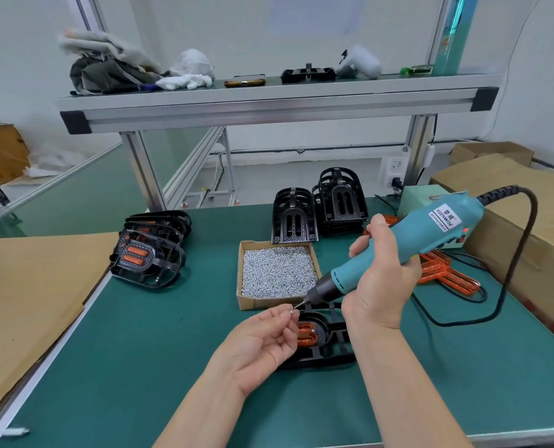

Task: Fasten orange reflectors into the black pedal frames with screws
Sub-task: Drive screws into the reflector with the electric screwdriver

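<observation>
The left hand (pixel 262 341) covered the near-left part of the black pedal frame (pixel 330 344) and one end of its orange reflector (pixel 307 334). The screw (pixel 291 312) pinched at its fingertips was too small to make out in detail. The right hand (pixel 382 279) hid the middle of the screwdriver (pixel 430 227) and part of the loose reflectors (pixel 443 276) behind it. The paper sheet (pixel 314 11) was blurred, unreadable and cut off by the top edge.

Your green bench (pixel 159 350) held a screw box (pixel 278 273); empty frame stacks (pixel 337 205) behind it; finished pedals (pixel 149 253) left; loose reflectors (pixel 440 273) right.
</observation>
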Demonstrator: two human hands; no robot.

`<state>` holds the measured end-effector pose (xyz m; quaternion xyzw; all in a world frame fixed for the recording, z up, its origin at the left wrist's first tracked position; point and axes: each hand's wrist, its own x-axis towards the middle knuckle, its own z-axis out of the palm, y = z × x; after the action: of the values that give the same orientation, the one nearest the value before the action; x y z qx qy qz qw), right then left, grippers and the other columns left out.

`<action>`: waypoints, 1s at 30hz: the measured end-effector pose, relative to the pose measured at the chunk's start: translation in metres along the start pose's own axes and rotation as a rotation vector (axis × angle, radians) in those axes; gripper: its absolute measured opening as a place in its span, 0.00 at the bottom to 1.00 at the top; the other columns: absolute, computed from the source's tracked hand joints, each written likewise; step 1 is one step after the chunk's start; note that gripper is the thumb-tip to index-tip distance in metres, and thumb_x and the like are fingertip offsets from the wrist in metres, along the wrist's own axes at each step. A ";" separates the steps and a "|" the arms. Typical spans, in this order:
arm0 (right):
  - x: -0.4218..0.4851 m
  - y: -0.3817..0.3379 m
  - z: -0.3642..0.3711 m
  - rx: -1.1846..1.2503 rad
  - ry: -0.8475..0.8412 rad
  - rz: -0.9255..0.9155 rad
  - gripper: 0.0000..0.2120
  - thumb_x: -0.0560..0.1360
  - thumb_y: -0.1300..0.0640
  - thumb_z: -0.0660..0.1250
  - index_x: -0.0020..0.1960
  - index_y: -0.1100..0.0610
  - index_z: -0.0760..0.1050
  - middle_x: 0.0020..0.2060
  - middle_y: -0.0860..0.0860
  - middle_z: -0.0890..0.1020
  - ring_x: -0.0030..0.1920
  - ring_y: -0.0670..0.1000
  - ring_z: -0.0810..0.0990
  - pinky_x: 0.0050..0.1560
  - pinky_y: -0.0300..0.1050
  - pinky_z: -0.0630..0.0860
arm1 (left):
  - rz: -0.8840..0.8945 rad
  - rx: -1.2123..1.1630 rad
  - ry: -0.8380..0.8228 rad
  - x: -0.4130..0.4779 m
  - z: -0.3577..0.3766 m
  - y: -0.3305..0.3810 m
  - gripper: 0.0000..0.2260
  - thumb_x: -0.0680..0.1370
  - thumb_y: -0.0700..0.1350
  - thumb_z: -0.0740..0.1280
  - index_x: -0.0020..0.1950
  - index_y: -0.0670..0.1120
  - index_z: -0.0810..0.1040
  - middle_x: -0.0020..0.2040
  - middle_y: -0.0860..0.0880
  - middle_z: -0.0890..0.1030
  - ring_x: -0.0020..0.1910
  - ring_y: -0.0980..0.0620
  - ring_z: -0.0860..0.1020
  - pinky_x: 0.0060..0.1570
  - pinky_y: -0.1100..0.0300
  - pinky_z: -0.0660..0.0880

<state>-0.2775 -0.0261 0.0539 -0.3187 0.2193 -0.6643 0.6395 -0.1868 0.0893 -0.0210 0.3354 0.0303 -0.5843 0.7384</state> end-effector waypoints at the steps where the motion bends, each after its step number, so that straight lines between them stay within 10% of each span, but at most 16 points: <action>1: 0.000 0.000 0.000 -0.005 0.001 0.001 0.10 0.76 0.58 0.71 0.41 0.55 0.72 0.25 0.46 0.75 0.27 0.46 0.73 0.33 0.37 0.73 | -0.001 -0.006 0.000 0.000 0.001 -0.001 0.09 0.70 0.29 0.67 0.49 0.35 0.77 0.42 0.38 0.81 0.35 0.50 0.78 0.33 0.62 0.78; 11: -0.004 0.001 -0.002 -0.041 0.000 -0.005 0.09 0.76 0.57 0.72 0.41 0.55 0.73 0.26 0.44 0.76 0.28 0.46 0.74 0.34 0.39 0.74 | 0.063 -0.003 -0.002 -0.004 0.004 -0.007 0.07 0.68 0.28 0.67 0.44 0.35 0.80 0.41 0.38 0.80 0.36 0.49 0.78 0.33 0.61 0.79; 20: -0.001 0.004 -0.004 -0.062 0.068 0.037 0.10 0.73 0.52 0.73 0.42 0.55 0.73 0.26 0.47 0.76 0.29 0.47 0.73 0.33 0.37 0.73 | 0.529 0.316 -0.006 -0.004 0.004 -0.020 0.06 0.67 0.31 0.70 0.36 0.42 0.80 0.39 0.44 0.81 0.41 0.52 0.79 0.48 0.60 0.76; 30: 0.002 0.016 -0.007 -0.049 0.126 0.073 0.11 0.73 0.52 0.73 0.46 0.53 0.71 0.26 0.47 0.76 0.28 0.46 0.74 0.31 0.36 0.73 | 0.654 0.218 0.025 0.005 0.000 -0.040 0.06 0.68 0.31 0.69 0.40 0.41 0.79 0.39 0.45 0.81 0.38 0.54 0.79 0.40 0.64 0.78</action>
<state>-0.2705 -0.0299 0.0379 -0.2837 0.2867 -0.6538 0.6402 -0.2202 0.0810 -0.0416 0.4116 -0.1322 -0.3124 0.8458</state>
